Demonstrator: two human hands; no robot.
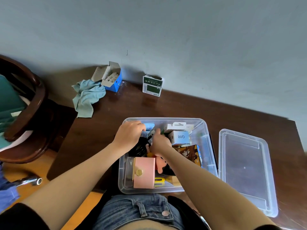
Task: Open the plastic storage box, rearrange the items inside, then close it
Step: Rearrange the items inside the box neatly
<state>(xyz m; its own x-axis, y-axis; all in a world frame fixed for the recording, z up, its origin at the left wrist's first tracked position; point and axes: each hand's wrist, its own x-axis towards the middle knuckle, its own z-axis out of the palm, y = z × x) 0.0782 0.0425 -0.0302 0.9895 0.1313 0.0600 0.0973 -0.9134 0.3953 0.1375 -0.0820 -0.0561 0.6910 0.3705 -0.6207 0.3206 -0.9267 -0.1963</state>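
The plastic storage box (pixel 167 120) sits open on the dark wooden table (pixel 182 105), directly in front of my waist; its clear lid (pixel 247 171) lies flat on the table just to the right of it, apart from the rim; both of my hands reach into the far half of the box. My left hand (pixel 129 134) is at the far left corner, fingers curled down around a small light-blue packet (pixel 149 126), gripping it; my right hand (pixel 160 141) is beside it toward the middle, fingers curled around a thin dark item with a green tip (pixel 157 131); what that item is, I cannot tell. Under and between my hands lies a coil of black cable (pixel 137 149); right of my right hand stand a white box marked Q88 (pixel 180 137) and, behind it, a flat white carton (pixel 179 126); nearer me, on the right, lies a brown patterned box (pixel 191 152). In the near left part a pink case with a gold clasp (pixel 143 171) stands on edge; a doll figure (pixel 162 165) lies beside it, partly under my right forearm; a yellow utility knife (pixel 159 180) rests near the front wall. At the back of the table, near the wall, are a crumpled pale-blue cloth (pixel 88 95), an open blue carton (pixel 113 78) touching the cloth, and a green-and-white box (pixel 152 86) well apart from both.
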